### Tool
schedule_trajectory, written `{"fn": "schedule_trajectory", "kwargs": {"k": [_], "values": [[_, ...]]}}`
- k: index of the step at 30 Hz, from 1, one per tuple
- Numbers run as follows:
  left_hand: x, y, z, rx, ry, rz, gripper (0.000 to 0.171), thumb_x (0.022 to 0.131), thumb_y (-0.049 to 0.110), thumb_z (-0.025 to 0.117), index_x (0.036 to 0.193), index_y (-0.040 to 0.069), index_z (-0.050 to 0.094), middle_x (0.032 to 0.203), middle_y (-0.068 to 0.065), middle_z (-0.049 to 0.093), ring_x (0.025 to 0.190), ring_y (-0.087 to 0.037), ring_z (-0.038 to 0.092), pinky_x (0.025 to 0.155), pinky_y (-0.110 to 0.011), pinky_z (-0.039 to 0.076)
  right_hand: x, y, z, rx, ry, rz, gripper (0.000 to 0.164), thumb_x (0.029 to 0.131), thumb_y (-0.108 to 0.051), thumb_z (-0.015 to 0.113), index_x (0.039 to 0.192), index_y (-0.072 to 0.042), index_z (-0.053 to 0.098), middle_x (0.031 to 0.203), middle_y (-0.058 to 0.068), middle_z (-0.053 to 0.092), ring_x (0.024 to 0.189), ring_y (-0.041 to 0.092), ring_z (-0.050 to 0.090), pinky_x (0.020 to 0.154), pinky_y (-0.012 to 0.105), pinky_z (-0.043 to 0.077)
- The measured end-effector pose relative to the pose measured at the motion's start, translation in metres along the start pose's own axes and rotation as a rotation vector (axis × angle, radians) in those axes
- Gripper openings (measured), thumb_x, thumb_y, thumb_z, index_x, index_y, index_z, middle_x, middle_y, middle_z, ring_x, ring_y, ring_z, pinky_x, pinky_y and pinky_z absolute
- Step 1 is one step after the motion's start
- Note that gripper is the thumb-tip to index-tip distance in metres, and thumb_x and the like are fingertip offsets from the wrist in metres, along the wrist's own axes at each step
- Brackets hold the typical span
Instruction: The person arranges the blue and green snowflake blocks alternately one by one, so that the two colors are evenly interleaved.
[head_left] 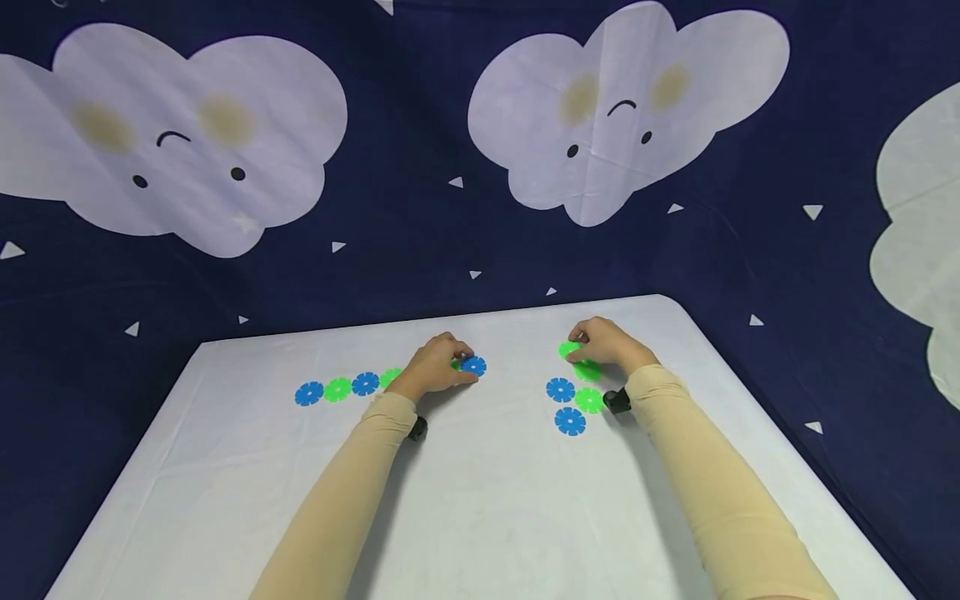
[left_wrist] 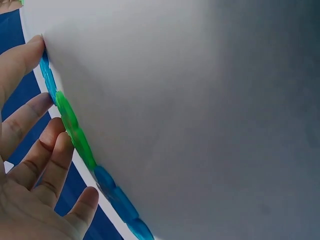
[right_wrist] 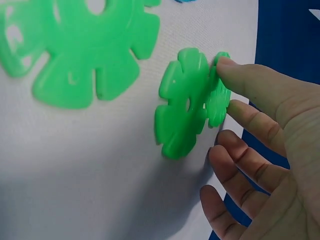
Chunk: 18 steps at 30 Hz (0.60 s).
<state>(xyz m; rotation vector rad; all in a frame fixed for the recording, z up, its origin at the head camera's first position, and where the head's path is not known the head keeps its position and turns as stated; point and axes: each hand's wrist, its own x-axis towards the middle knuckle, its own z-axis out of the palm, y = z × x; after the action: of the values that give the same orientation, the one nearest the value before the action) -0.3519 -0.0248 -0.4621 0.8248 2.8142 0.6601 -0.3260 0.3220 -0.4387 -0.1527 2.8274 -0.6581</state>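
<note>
Lying nearest on the smooth white counter (head_left: 495, 508), three slotted plastic discs (head_left: 564, 425); beyond, the left hand (head_left: 435, 365) pinches a blue disc (head_left: 478, 366) ending a row, the right hand (head_left: 607, 343) a glossy green disc (head_left: 566, 348); cloud-printed cloth (head_left: 408, 208) behind.

Even light over the table (head_left: 487, 517) — dimmer in the left wrist view
Soft shadows lie along the inner sides of the left sleeve (head_left: 330, 508) and right sleeve (head_left: 723, 483); the left wrist view darkens rightward — and pale glare spots the nearest green disc (right_wrist: 80, 55) in the right wrist view.
</note>
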Motion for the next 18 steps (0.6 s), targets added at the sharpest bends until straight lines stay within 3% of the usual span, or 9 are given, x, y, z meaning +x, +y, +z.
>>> {"fn": "schedule_trajectory", "kwargs": {"k": [12,18], "values": [[0.0,0.002,0.001,-0.023,0.013,-0.011,0.047,0.091,0.036,0.088,0.131,0.013,0.077,0.122,-0.009,0.068,0.116,-0.027,0.064,0.105,-0.047,0.055,0.001,-0.007,0.003,-0.013,0.022,0.039,0.049,0.094,-0.024,0.082,0.131,0.005,0.068,0.13,0.023,0.07,0.118,0.037,0.064,0.109,0.053,0.053],[0.0,0.003,0.001,-0.02,0.015,-0.024,0.045,0.091,0.035,0.088,0.129,0.013,0.078,0.122,-0.009,0.068,0.116,-0.027,0.064,0.105,-0.048,0.055,-0.002,-0.011,0.003,0.022,0.01,0.056,0.046,0.094,-0.022,0.082,0.131,-0.003,0.062,0.129,0.024,0.067,0.107,0.032,0.063,0.102,0.051,0.054]]}}
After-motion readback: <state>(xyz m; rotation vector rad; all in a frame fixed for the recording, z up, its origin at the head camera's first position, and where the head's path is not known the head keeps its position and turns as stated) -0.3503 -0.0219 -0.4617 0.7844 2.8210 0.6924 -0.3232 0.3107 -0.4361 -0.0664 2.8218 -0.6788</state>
